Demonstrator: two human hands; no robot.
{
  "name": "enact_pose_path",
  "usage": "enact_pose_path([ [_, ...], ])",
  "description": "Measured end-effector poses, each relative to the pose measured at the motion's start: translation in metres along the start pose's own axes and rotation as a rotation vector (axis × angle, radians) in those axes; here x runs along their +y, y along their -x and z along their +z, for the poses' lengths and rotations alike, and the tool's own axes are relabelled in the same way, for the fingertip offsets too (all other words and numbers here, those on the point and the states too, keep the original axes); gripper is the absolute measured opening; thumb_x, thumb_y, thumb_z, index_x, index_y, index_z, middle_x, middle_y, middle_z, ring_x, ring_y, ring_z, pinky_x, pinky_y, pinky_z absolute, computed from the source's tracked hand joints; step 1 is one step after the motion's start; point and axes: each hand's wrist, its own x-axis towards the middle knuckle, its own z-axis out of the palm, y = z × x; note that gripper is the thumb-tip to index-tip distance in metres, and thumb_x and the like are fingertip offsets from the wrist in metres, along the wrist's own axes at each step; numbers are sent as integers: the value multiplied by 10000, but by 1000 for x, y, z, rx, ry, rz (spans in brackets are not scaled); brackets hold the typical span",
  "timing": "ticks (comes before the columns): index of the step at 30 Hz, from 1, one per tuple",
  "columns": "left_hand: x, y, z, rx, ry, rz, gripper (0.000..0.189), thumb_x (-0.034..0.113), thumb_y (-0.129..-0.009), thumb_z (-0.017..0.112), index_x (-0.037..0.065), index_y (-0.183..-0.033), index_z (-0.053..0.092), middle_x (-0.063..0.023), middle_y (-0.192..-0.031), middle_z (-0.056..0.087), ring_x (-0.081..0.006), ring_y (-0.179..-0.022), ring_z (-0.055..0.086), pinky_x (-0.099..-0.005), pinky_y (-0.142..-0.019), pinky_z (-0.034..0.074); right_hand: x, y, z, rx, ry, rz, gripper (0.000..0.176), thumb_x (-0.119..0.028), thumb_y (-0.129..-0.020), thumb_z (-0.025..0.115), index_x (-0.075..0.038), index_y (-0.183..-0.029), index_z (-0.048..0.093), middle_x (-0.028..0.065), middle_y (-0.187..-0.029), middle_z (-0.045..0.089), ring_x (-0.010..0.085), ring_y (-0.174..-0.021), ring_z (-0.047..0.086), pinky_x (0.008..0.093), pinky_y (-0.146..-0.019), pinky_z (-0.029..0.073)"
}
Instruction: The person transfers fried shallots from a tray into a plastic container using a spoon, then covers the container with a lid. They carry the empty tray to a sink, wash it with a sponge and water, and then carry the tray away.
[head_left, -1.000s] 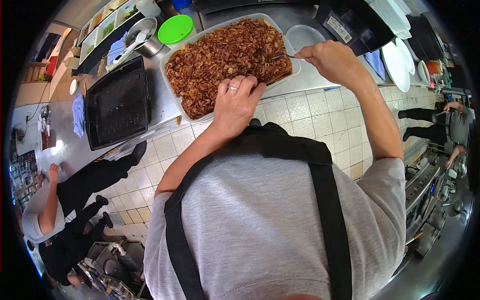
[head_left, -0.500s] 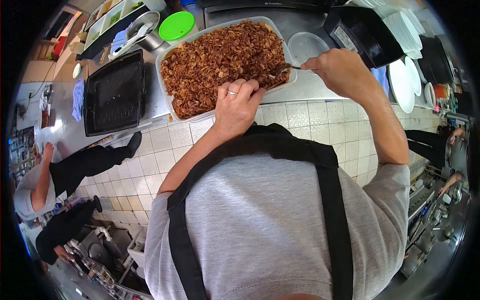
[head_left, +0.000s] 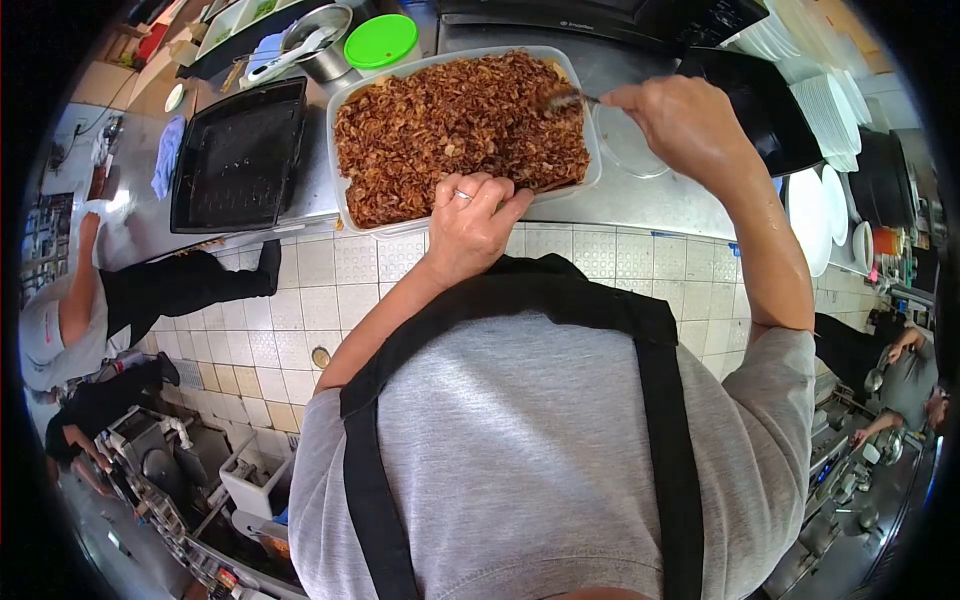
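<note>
A large clear plastic container (head_left: 592, 140) sits at the counter's front edge, heaped with brown, crispy fried shallots (head_left: 450, 130). My left hand (head_left: 472, 218) wears a ring and curls its fingers over the container's near rim, knuckles against the shallots. Thumb and fingers of my right hand (head_left: 672, 118) close on the thin handle of a metal fork (head_left: 568, 100). The fork's head is blurred and dips into the shallots near the container's right end. A round clear lid (head_left: 635, 150) lies right of the container, partly under my right hand in this view.
A black tray (head_left: 238, 160) lies left of the container. Behind it stand a green-lidded tub (head_left: 381, 42) and a metal pot (head_left: 325, 62). At the right are another black tray (head_left: 750, 110) and stacked white plates (head_left: 828, 118). Other people stand at both sides.
My right hand has moved the fork up and slightly left, toward the far right part of the shallots. My left hand stays on the near rim. The whole view has shifted a little.
</note>
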Motion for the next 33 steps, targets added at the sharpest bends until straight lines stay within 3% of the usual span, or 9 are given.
enact_pose_path([
  [4,0,1,2,6,16,-1,248,102,-689,625,130,-929,682,21,-850,521,-141,-824,524,-324,-781,350,-7,-21,21,118,-49,-17,375,-51,-764,522,-156,-1087,682,188,-813,665,334,-768,662,435,-655,527],
  [8,-2,2,3,20,37,-3,277,78,-658,682,139,-929,686,23,-826,534,-140,-780,531,-332,-752,334,3,-31,55,39,-52,108,335,-57,-768,527,-137,-1051,688,180,-792,662,332,-768,661,436,-660,527],
  [14,-1,6,-7,33,59,-52,276,93,-669,723,140,-939,685,16,-837,540,-154,-784,537,-338,-743,343,-10,-24,16,37,3,64,356,-62,-768,546,-154,-1084,683,176,-813,667,336,-783,659,436,-683,527],
  [17,-2,14,-14,48,45,-87,253,83,-680,696,125,-929,682,16,-846,538,-152,-782,532,-327,-743,355,-16,-19,3,151,-67,26,350,-71,-772,550,-156,-1085,682,179,-819,667,339,-801,657,437,-704,527],
  [23,-4,21,-19,64,51,-96,244,73,-678,696,115,-917,678,13,-847,542,-156,-790,533,-332,-734,363,2,-31,57,35,-155,138,349,-83,-801,511,-162,-1099,676,196,-869,665,345,-817,655,445,-739,523],
  [26,-10,24,-27,77,48,-90,247,77,-674,717,116,-914,677,8,-851,547,-167,-797,534,-340,-727,367,-3,-26,57,36,-104,204,251,-139,-873,534,-170,-1071,684,171,-895,664,347,-804,639,430,-695,515],
  [33,-33,40,-48,72,68,-139,232,88,-686,755,114,-902,673,-1,-858,556,-190,-819,535,-354,-725,378,-49,-1,5,174,-167,96,256,-133,-853,566,-173,-1080,677,156,-835,671,331,-728,643,417,-647,510],
])
